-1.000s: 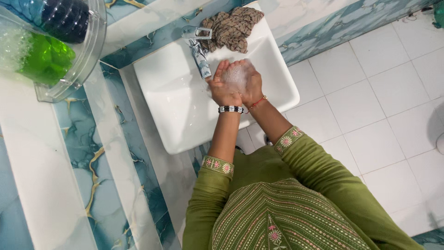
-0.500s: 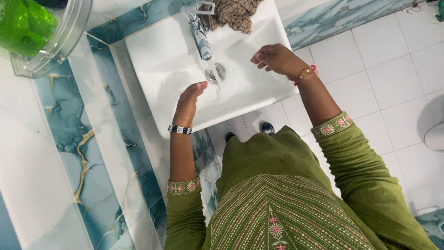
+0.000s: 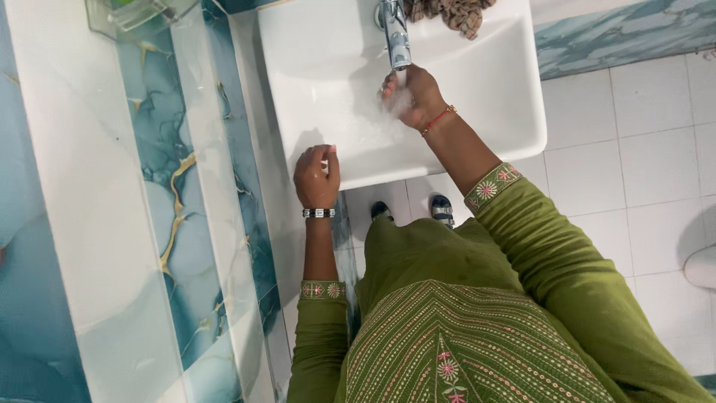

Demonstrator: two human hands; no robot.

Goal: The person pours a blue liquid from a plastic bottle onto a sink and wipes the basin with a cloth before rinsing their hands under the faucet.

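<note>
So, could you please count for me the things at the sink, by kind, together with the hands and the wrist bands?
Hands: 2, left hand on the rim, right hand under the water
Wrist bands: 2, beaded bracelet, red thread
White sink: 1
Metal tap: 1
Brown cloth: 1
Total: 7

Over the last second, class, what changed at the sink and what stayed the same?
The cupped, foamy hands parted. The right hand went under the tap, in the running water. The left hand dropped to the front rim of the sink. Neither holds anything. The brown cloth stayed behind the tap.
</note>
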